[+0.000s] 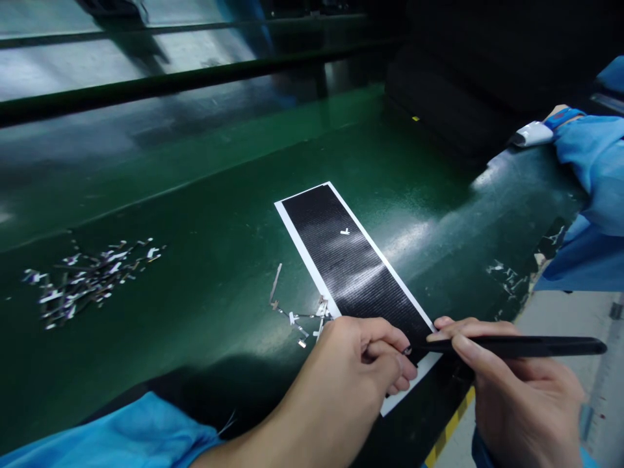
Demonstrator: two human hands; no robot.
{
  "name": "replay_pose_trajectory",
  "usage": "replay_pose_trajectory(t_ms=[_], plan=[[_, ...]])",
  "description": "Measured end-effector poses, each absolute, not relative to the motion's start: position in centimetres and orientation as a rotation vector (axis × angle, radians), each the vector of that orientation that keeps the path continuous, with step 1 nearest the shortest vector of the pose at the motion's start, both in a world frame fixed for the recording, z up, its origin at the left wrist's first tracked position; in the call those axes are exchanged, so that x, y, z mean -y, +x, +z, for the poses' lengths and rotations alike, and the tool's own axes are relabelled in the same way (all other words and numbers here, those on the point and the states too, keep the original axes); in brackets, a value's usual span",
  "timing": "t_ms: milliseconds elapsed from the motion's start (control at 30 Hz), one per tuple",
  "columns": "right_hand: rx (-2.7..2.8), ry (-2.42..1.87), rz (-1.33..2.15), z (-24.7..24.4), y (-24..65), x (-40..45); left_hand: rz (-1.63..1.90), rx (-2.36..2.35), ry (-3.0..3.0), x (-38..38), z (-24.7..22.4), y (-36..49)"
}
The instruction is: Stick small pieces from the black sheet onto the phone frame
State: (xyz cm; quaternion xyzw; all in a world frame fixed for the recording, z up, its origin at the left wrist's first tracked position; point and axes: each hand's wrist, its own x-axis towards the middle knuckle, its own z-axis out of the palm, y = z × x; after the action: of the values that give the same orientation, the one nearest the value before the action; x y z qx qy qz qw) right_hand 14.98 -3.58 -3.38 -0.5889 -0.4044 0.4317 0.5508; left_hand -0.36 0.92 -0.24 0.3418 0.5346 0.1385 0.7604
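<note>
My right hand (pixel 521 383) is closed round black tweezers (pixel 531 346), whose tips point left towards my other hand. My left hand (pixel 365 364) pinches a tiny part whose shiny end (pixel 407 350) shows at the fingertips, at the tweezer tips; its kind is too small to tell. Under both hands lies a long black sheet (pixel 336 240) with a white margin, tilted across the green table. A small white piece (pixel 345 231) sits on the sheet. Several thin metallic strips with white tabs (pixel 299 318) lie beside the sheet's left edge, partly hidden by my left hand.
A pile of similar small strips (pixel 97 273) lies on the green table (pixel 205 214) at the left. More scraps (pixel 509 276) lie near the right edge. Another person's blue sleeve (pixel 595 156) is at the right. Yellow-black tape (pixel 451 432) marks the near edge.
</note>
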Motion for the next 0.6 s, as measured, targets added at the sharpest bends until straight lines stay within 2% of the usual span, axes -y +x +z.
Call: replay_pose_trajectory(t_ms=[333, 600], plan=[[1.076, -1.345, 1.001, -3.7, 15.1, 4.1, 0.304, -1.18, 0.721, -1.3, 0.5, -0.1], [0.974, -1.476, 0.955, -3.8, 15.1, 4.7, 0.297, -1.198, 0.766, -1.2, 0.6, 0.0]])
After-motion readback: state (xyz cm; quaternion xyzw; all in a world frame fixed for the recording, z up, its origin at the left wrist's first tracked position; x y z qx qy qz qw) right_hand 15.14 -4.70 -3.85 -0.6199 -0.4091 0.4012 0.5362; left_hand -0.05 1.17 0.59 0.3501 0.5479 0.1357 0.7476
